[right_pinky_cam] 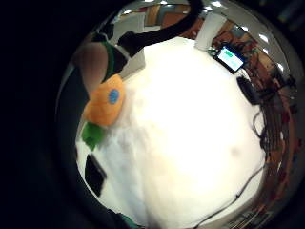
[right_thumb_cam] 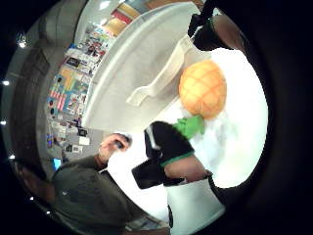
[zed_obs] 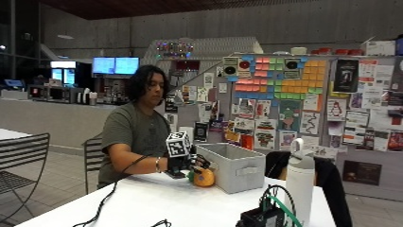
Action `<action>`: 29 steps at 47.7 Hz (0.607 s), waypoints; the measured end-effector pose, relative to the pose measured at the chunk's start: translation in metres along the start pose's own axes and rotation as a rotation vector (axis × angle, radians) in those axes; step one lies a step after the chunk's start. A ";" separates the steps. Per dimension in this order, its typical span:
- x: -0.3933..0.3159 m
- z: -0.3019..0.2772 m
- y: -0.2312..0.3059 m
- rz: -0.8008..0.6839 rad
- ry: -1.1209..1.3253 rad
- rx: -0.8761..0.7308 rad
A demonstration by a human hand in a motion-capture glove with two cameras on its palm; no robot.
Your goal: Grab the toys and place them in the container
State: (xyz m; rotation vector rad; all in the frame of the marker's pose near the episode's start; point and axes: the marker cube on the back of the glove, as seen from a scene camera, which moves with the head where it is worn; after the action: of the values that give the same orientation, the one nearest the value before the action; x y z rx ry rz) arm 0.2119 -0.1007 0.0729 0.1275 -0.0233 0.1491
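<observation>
White worktop (zed_obs: 157,198) carries an orange plush toy (zed_obs: 203,178), a pineapple with a quilted skin and a green leaf tuft, which sits on the surface just beside the near corner of the grey bin (zed_obs: 234,166). In the thumb-side palm view the toy (right_thumb_cam: 202,89) lies against the foot of the bin (right_thumb_cam: 161,81), its green tuft towards a gloved finger; in the little-finger-side view the toy (right_pinky_cam: 106,101) shows a blue dot on its skin, and its tuft rests on the worktop (right_pinky_cam: 190,143). The gloved right hand (zed_obs: 186,163) is at the toy, fingers bent down around its top and side, but whether they truly grip it or only touch it I cannot tell. The person sits behind the worktop, forearm laid along it towards the toy. The bin is open-topped with a slot handle in its side. Nearer the camera stand a white bottle (zed_obs: 300,182) with a loop lid and a dark device with cables (zed_obs: 264,215); a cable (zed_obs: 110,201) trails across the surface. Behind the bin a wall is covered in posters and coloured notes.
</observation>
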 end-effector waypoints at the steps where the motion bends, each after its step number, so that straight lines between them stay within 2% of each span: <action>1: -0.003 0.005 -0.002 0.032 -0.050 0.000; 7: -0.006 0.033 -0.011 0.024 -0.165 -0.016; 13: -0.008 0.051 -0.018 -0.012 -0.155 -0.059; 29: -0.017 0.080 -0.034 -0.002 -0.191 0.013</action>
State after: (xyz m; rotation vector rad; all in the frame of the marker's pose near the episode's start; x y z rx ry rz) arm 0.1994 -0.1467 0.1471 0.1542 -0.2128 0.1343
